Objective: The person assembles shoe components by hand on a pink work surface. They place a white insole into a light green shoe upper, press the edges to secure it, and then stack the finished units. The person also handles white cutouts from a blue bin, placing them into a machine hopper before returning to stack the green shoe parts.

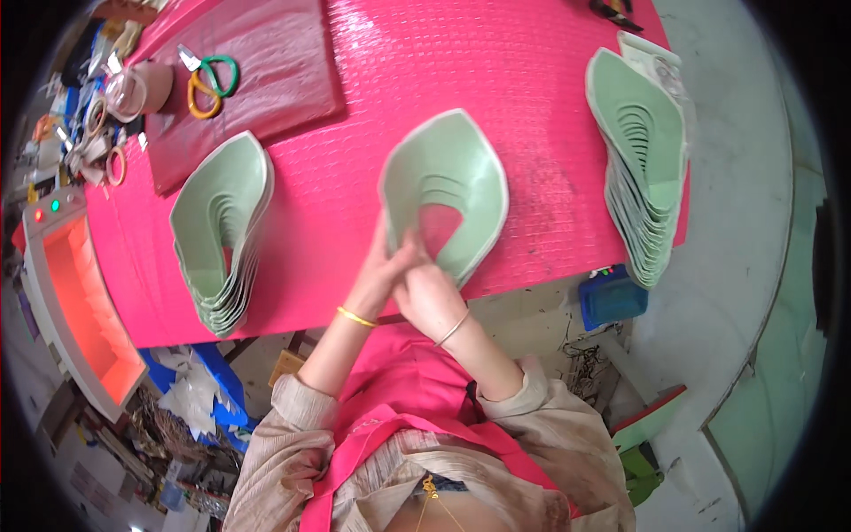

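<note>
A pale green shoe upper (452,164), U-shaped with a pointed far end and curved ridges, stands over the table in front of me. My left hand (383,266) is closed at its near left end, fingers partly behind the green material. Close against it, my right hand (427,288) is closed at the same end, its fingers overlapping the left ones and slightly blurred. To the left is a nested stack of similar uppers (208,199). Another, taller stack of uppers (634,124) lies at the right edge of the table.
The table has a pink textured cover (532,186). A dark red mat (257,84) carries scissors (213,84) with green and orange handles. At left are a cup (142,91), tape rolls and a device with a glowing orange interior (84,293). A blue container (613,301) sits below the right edge.
</note>
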The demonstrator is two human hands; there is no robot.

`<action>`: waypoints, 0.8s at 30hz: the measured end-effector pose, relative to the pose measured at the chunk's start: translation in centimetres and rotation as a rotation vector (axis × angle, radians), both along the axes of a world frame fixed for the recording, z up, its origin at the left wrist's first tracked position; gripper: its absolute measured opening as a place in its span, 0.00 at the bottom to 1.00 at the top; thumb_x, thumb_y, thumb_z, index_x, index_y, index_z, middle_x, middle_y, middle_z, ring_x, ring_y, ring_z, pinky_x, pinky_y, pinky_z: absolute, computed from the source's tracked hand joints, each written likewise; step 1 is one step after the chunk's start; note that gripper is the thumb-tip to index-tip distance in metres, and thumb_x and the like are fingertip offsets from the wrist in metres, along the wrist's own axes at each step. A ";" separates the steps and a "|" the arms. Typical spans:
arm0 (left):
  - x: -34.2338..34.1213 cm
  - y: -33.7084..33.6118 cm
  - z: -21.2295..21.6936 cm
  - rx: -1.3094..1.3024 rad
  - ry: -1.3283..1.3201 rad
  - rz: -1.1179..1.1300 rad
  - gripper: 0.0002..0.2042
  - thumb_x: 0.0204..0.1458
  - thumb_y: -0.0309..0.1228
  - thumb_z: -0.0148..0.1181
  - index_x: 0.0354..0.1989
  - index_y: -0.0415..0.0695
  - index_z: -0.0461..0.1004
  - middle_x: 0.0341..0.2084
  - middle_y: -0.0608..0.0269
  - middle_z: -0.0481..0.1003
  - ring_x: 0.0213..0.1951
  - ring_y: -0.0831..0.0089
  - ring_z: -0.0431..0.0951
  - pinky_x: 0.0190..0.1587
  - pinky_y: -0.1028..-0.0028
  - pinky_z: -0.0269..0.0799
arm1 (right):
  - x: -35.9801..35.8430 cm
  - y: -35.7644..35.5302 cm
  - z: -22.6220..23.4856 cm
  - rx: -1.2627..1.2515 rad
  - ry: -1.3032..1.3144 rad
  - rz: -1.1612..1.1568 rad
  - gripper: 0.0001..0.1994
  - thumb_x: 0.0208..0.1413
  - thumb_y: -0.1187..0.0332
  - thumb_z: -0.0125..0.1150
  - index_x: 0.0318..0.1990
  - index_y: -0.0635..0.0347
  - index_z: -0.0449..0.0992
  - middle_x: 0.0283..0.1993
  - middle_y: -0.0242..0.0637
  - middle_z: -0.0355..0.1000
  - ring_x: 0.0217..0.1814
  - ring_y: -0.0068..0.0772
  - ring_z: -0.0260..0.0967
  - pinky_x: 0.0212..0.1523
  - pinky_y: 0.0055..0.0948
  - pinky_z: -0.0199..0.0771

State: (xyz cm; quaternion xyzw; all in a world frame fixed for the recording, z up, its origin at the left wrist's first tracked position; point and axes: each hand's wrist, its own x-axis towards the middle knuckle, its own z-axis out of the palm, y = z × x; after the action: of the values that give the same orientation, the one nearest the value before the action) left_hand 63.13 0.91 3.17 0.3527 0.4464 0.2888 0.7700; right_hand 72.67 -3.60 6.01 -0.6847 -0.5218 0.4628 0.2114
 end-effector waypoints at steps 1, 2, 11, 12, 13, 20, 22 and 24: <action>-0.2 0.8 -0.1 -0.033 0.135 0.012 0.28 0.49 0.29 0.54 0.59 0.43 0.52 0.52 0.57 0.62 0.53 0.70 0.63 0.53 0.72 0.60 | 1.1 0.4 0.5 0.071 0.081 0.076 0.25 0.49 0.69 0.51 0.53 0.73 0.56 0.46 0.62 0.62 0.39 0.58 0.66 0.40 0.42 0.69; -0.2 2.1 0.8 -0.136 0.148 0.010 0.22 0.48 0.23 0.52 0.54 0.41 0.59 0.42 0.60 0.69 0.43 0.72 0.70 0.47 0.74 0.66 | 2.6 0.9 1.1 0.143 0.161 0.149 0.26 0.50 0.66 0.51 0.54 0.74 0.56 0.52 0.63 0.59 0.40 0.55 0.68 0.41 0.39 0.70; -5.7 7.3 -0.2 0.187 0.422 -0.066 0.22 0.47 0.21 0.50 0.54 0.36 0.59 0.45 0.60 0.68 0.46 0.74 0.68 0.49 0.76 0.62 | 27.1 4.9 3.1 0.408 -0.562 -0.363 0.20 0.50 0.66 0.56 0.50 0.64 0.67 0.50 0.47 0.67 0.53 0.42 0.63 0.55 0.32 0.59; -5.5 7.5 0.0 0.304 0.463 -0.029 0.24 0.48 0.21 0.50 0.56 0.35 0.57 0.49 0.58 0.66 0.50 0.73 0.66 0.53 0.75 0.60 | 29.6 4.7 1.9 0.334 -0.490 -0.275 0.20 0.50 0.65 0.56 0.50 0.65 0.68 0.49 0.46 0.67 0.53 0.40 0.64 0.55 0.30 0.58; -5.1 7.6 0.8 0.307 0.415 0.011 0.26 0.46 0.20 0.51 0.57 0.34 0.55 0.54 0.55 0.61 0.57 0.70 0.59 0.58 0.73 0.52 | 31.1 4.5 1.2 0.257 -0.416 -0.189 0.20 0.51 0.65 0.56 0.50 0.65 0.68 0.49 0.46 0.68 0.53 0.38 0.64 0.55 0.28 0.58; -3.4 6.3 3.7 0.665 0.723 0.007 0.20 0.45 0.20 0.51 0.50 0.39 0.66 0.51 0.55 0.64 0.55 0.64 0.62 0.57 0.69 0.54 | 32.6 4.4 2.1 0.468 -0.299 -0.671 0.15 0.55 0.63 0.54 0.43 0.67 0.73 0.36 0.32 0.73 0.37 0.15 0.63 0.40 0.17 0.64; -2.2 5.9 4.2 0.771 0.773 -0.119 0.18 0.46 0.19 0.51 0.48 0.42 0.68 0.50 0.59 0.65 0.58 0.63 0.58 0.60 0.67 0.50 | 32.5 4.2 3.1 0.565 -0.344 -0.825 0.14 0.54 0.63 0.55 0.41 0.67 0.74 0.29 0.29 0.71 0.30 0.14 0.60 0.32 0.16 0.62; -1.2 5.7 4.5 0.801 0.912 -0.185 0.18 0.45 0.20 0.51 0.47 0.45 0.69 0.51 0.61 0.65 0.60 0.61 0.53 0.60 0.65 0.47 | 32.1 4.3 4.4 0.656 -0.399 -0.913 0.14 0.54 0.63 0.56 0.39 0.67 0.74 0.24 0.26 0.68 0.24 0.12 0.56 0.25 0.15 0.60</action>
State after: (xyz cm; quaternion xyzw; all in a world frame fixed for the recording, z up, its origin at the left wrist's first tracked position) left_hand 61.95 6.65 7.66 0.7400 0.5553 0.1861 0.3308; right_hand 104.81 0.66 10.39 -0.8125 -0.3200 0.0022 0.4873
